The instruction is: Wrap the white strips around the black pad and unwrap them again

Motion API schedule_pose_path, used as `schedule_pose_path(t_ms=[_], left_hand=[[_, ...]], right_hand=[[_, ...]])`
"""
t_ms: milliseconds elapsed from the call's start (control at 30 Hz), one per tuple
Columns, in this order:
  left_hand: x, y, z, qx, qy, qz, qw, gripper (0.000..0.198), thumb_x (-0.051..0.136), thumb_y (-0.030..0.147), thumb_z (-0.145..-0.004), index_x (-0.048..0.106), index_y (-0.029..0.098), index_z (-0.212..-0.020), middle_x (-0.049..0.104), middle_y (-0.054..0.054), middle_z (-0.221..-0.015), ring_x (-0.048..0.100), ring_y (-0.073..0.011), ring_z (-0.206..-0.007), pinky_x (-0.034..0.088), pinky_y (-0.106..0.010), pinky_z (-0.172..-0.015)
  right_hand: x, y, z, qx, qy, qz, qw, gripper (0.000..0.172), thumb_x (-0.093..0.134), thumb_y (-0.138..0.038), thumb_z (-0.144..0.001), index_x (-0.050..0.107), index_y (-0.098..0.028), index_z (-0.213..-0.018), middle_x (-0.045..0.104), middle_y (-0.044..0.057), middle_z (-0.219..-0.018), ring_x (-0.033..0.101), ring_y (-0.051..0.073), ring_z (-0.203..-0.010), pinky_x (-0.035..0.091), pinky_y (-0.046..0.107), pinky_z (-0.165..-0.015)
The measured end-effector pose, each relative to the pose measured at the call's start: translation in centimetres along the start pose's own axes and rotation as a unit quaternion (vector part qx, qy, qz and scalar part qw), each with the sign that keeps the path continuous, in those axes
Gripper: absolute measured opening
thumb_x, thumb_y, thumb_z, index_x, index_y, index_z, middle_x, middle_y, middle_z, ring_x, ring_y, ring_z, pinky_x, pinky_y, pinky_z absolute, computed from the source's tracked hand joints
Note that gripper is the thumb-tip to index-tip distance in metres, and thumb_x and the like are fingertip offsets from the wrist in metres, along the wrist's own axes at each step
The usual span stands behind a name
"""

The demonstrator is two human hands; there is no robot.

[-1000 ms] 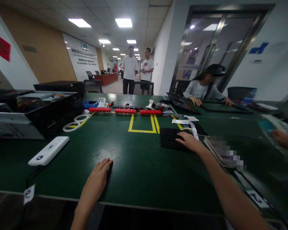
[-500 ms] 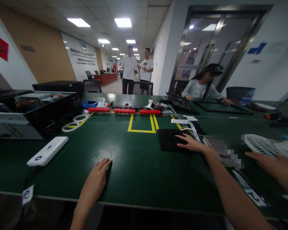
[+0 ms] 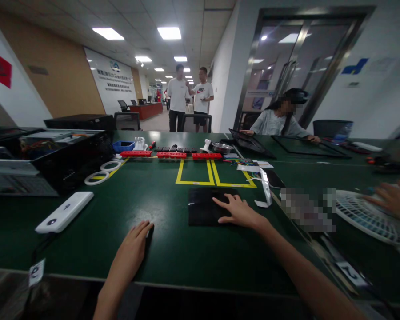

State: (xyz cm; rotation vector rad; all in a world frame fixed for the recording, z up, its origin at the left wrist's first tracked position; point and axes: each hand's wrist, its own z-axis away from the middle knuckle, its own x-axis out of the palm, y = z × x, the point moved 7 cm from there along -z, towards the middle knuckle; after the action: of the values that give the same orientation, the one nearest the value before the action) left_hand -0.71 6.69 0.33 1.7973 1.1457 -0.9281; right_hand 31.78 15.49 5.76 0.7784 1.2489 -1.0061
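My right hand [image 3: 238, 210] lies with spread fingers on the right part of a flat black panel [image 3: 202, 206], pressing on it from above. The panel rests on the green table [image 3: 186, 253], just below the yellow tape outlines [image 3: 195, 182]. My left hand [image 3: 133, 242] rests on the tabletop near the front edge, its fingers stretched out close together; it holds nothing visible. The panel's right side is partly hidden by my right hand.
A white power bank [image 3: 66, 212] and an open computer case [image 3: 70, 162] stand left. Red strips [image 3: 171, 155] line the back. On the right are a bent white strip [image 3: 266, 189], a white fan [image 3: 370, 218] and another person's hand [image 3: 395, 198]. Someone sits across the table.
My right hand and the black panel have moved left and toward me, uncovering the right tape outline and white strip. The other person's hand at right has moved up. My left hand has barely moved.
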Motion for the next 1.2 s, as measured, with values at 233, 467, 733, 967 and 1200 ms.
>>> schedule_pose_path(t_ms=[233,467,733,967,1200], left_hand=[[-0.2,1.5,-0.6,0.010,-0.029,-0.007,1.000,0.039,0.045,0.034,-0.089,0.055,0.020,-0.125,0.057,-0.010,-0.129,0.049,-0.0269,-0.122,0.035,-0.048,-0.103],[0.3,4.7,-1.2,0.075,-0.086,0.046,0.992,0.059,0.065,0.042,-0.077,0.047,0.030,-0.132,0.046,-0.007,-0.139,0.038,-0.0295,-0.130,0.030,-0.054,-0.104],[0.6,3.9,-0.9,0.082,-0.092,0.078,0.989,0.055,0.064,0.041,-0.079,0.049,0.028,-0.130,0.043,-0.008,-0.141,0.033,-0.0288,-0.133,0.028,-0.054,-0.105],[0.5,4.1,-0.9,0.071,-0.103,0.078,0.989,0.053,0.062,0.041,-0.080,0.049,0.028,-0.130,0.042,-0.008,-0.141,0.032,-0.0286,-0.133,0.028,-0.053,-0.106],[0.3,4.2,-0.8,0.068,-0.099,0.087,0.989,0.055,0.061,0.040,-0.081,0.047,0.028,-0.132,0.041,-0.008,-0.142,0.031,-0.0269,-0.134,0.025,-0.052,-0.107]], right_hand=[[0.6,-7.9,0.9,-0.084,0.092,0.057,0.991,0.069,0.042,-0.063,-0.082,0.028,-0.031,-0.142,0.043,0.019,-0.133,0.041,0.036,-0.118,0.037,0.051,-0.089],[1.3,-11.2,2.1,-0.088,0.137,0.032,0.986,0.066,0.031,-0.063,-0.086,0.033,-0.027,-0.141,0.041,0.020,-0.138,0.040,0.036,-0.122,0.032,0.054,-0.094],[0.6,-11.3,2.5,-0.137,0.195,0.007,0.971,0.060,0.034,-0.057,-0.089,0.042,-0.021,-0.136,0.054,0.018,-0.123,0.049,0.031,-0.109,0.035,0.053,-0.092],[-2.6,-4.3,0.2,-0.089,0.254,-0.010,0.963,0.044,0.039,-0.034,-0.091,0.045,-0.016,-0.132,0.057,0.012,-0.115,0.051,0.023,-0.103,0.038,0.040,-0.092],[-5.5,10.4,1.6,0.241,0.328,0.077,0.910,0.048,0.037,-0.027,-0.088,0.038,-0.009,-0.133,0.044,0.023,-0.127,0.044,0.034,-0.110,0.041,0.044,-0.086]])
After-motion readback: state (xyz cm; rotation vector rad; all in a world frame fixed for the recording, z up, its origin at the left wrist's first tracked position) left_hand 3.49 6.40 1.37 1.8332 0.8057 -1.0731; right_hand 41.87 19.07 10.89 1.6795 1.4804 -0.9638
